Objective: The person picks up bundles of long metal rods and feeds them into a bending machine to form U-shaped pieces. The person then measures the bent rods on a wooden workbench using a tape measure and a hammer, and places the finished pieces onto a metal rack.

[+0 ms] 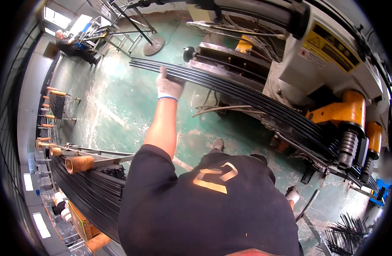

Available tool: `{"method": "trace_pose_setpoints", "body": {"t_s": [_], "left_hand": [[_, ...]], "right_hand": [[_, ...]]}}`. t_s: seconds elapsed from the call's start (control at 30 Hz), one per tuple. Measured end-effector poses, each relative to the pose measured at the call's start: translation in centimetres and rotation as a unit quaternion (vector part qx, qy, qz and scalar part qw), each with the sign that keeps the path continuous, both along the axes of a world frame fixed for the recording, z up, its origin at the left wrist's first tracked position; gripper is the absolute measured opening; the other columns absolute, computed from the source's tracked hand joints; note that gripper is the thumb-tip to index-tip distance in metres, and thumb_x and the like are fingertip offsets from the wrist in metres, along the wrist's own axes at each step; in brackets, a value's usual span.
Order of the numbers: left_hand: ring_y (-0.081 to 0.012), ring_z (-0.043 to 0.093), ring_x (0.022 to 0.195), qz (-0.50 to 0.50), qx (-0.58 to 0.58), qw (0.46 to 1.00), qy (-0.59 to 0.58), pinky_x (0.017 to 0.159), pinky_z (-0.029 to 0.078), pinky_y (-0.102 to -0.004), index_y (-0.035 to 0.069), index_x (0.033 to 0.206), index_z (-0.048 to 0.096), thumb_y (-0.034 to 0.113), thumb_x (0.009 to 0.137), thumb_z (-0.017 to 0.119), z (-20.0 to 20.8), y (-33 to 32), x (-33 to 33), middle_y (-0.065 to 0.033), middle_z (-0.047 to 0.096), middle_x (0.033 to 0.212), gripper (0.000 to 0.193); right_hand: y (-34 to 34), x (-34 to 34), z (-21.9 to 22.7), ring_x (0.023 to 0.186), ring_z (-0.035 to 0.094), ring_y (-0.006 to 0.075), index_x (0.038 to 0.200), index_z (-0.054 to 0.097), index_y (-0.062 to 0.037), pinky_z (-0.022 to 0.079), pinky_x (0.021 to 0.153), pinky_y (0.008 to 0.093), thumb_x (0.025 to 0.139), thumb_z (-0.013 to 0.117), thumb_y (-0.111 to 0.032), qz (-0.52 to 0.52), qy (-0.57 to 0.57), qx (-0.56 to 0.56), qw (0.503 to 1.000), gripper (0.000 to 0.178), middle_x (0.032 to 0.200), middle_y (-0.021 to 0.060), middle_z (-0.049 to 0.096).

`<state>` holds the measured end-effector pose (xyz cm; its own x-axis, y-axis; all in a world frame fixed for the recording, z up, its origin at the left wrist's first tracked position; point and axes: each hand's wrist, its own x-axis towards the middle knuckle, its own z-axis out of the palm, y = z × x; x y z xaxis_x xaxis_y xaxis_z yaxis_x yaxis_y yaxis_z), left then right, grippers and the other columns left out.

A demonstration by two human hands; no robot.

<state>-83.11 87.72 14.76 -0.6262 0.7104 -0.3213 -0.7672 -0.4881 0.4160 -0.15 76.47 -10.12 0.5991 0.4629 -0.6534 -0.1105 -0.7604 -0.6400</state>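
In a white knitted glove with a blue cuff, my left hand [169,87] grips several long, thin black rods [221,85] near their far left ends. Its thumb shows at the rods' edge, while the other fingers are hidden beneath them. The rods run side by side to the right across a press machine [290,77], passing by its orange clamp parts [343,111]. My right hand [292,194], also gloved, is low at the right beside my body, close to a grey metal bar [308,205]. Its fingers are too small to make out.
At left, a rack [106,160] with brown rollers bears a big stack of black rods [87,194]. More black rods [347,234] stand at lower right. A round metal base [153,45] is on the green floor. Another person [72,47] works at far left.
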Motion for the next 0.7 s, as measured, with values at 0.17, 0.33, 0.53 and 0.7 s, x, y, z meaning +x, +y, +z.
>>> {"method": "trace_pose_setpoints", "body": {"t_s": [0.17, 0.33, 0.53, 0.7], "left_hand": [[-0.0373, 0.071, 0.106, 0.087, -0.128, 0.987, 0.04, 0.1, 0.056, -0.0609, 0.011, 0.114, 0.069, 0.046, 0.109, 0.059, 0.4, -1.2, -15.0, -0.0102, 0.074, 0.115, 0.037], [-0.0323, 0.072, 0.1, 0.094, -0.14, 0.981, 0.091, 0.089, 0.062, -0.058, 0.01, 0.118, 0.065, 0.037, 0.112, 0.056, -0.7, -2.7, -25.8, -0.0109, 0.072, 0.111, 0.029], [-0.0383, 0.074, 0.105, 0.034, -0.171, 0.965, 0.195, 0.084, 0.064, -0.0565, 0.02, 0.152, 0.042, 0.016, 0.111, 0.057, 1.3, -1.5, -24.4, -0.024, 0.072, 0.126, 0.044], [-0.0359, 0.075, 0.107, -0.02, -0.185, 0.953, 0.241, 0.085, 0.065, -0.0576, 0.021, 0.151, 0.051, 0.023, 0.111, 0.059, 1.6, -4.1, -25.3, -0.02, 0.072, 0.126, 0.041]], "right_hand": [[-6.5, -9.4, 0.5, 0.052, 0.054, 0.0174, 0.086, 0.069, -0.0081, 0.036, 0.046, 0.0355, 0.106, 0.061, -0.035, 0.036, -0.022, -0.074, 0.996, 0.034, 0.068, 0.0054, 0.063], [-5.8, -19.4, 6.9, 0.052, 0.053, 0.016, 0.079, 0.067, -0.0079, 0.036, 0.046, 0.0335, 0.106, 0.059, -0.031, 0.118, -0.024, -0.079, 0.99, 0.037, 0.068, 0.0049, 0.062], [-4.2, -16.9, 3.3, 0.055, 0.056, 0.0158, 0.089, 0.068, -0.0079, 0.036, 0.046, 0.0311, 0.107, 0.062, -0.031, 0.112, 0.038, 0.002, 0.993, 0.03, 0.073, 0.0045, 0.066], [-1.3, -17.7, 3.3, 0.061, 0.06, 0.0159, 0.102, 0.071, -0.008, 0.04, 0.05, 0.0298, 0.108, 0.064, -0.029, 0.08, 0.052, -0.001, 0.995, 0.023, 0.08, 0.0035, 0.069]]}}
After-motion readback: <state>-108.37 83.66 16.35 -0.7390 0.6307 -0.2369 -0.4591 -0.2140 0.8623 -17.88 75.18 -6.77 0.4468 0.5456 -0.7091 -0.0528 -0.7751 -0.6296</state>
